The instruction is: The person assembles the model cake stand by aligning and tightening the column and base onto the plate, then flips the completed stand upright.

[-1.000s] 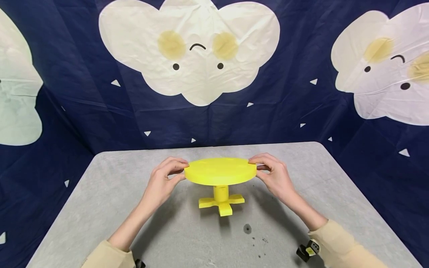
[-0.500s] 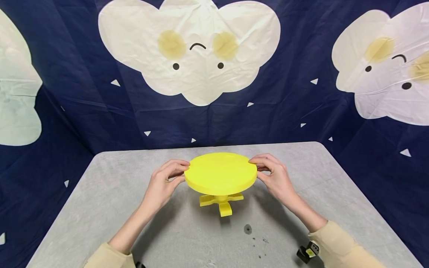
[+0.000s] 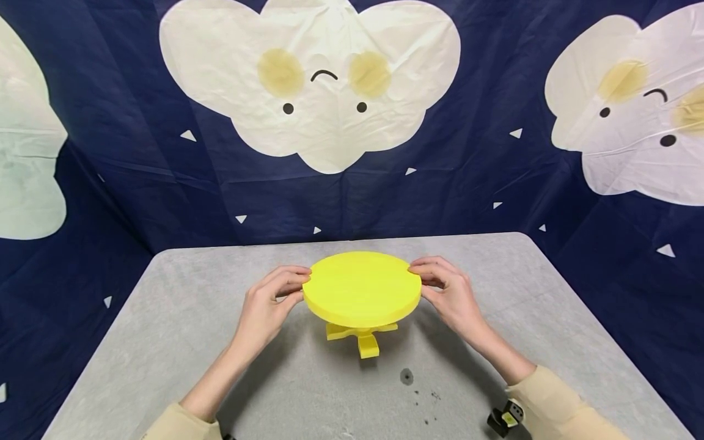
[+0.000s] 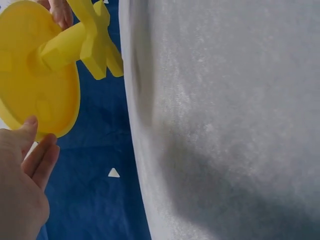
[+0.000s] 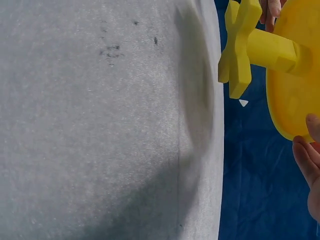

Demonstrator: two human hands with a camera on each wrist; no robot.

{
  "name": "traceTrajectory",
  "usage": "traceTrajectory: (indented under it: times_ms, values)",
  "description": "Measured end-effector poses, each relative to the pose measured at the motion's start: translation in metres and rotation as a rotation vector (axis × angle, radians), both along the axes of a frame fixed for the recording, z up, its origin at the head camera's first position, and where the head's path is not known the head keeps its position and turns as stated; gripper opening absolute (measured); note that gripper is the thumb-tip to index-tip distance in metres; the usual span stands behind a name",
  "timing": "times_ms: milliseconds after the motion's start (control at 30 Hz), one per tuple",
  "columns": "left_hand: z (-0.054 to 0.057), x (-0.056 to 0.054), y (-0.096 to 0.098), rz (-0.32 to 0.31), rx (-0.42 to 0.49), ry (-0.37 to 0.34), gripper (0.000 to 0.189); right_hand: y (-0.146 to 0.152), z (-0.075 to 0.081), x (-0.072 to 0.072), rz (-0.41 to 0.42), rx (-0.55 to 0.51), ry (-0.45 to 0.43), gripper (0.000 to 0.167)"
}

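A yellow toy pedestal table (image 3: 361, 288) is held between my two hands in the middle of the head view. My left hand (image 3: 267, 305) pinches the left rim of its round top, thumb below and fingers above. On the opposite rim my right hand (image 3: 454, 297) pinches in the same way. The top tilts toward me and hides most of the column, which shows as a yellow post (image 4: 64, 47) in the left wrist view. A cross-shaped foot (image 5: 241, 55) ends the column. Whether the foot touches the grey surface, I cannot tell.
Beneath lies a grey tabletop (image 3: 165, 330) with a dark round spot (image 3: 406, 376) and small specks near the front. A dark blue cloth (image 3: 308, 201) with white clouds and triangles hangs behind and at both sides.
The round top has tipped toward me, showing more of its upper face. The column, seen earlier below it, is now mostly covered. Both hands keep their hold on the rim.
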State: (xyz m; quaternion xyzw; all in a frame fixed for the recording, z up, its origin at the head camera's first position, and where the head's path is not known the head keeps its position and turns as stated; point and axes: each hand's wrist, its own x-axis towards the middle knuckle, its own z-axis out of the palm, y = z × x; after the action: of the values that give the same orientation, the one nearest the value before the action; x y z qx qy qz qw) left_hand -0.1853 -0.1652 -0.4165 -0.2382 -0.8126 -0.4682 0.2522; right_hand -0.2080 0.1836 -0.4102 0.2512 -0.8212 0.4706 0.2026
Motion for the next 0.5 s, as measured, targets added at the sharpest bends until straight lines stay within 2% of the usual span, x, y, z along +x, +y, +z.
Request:
traceTrajectory:
  times_ms: [300,500]
  values:
    - [-0.0045,0.0020,-0.0008,-0.027,0.004,0.002,0.032,0.0015,-0.0077,-0.0002,0.050,-0.032,0.013,0.031]
    - [-0.0105,0.0013,-0.0017,-0.015,-0.034,0.069,0.033,0.0018,-0.0101,-0.0003,0.071,-0.037,0.010,0.033]
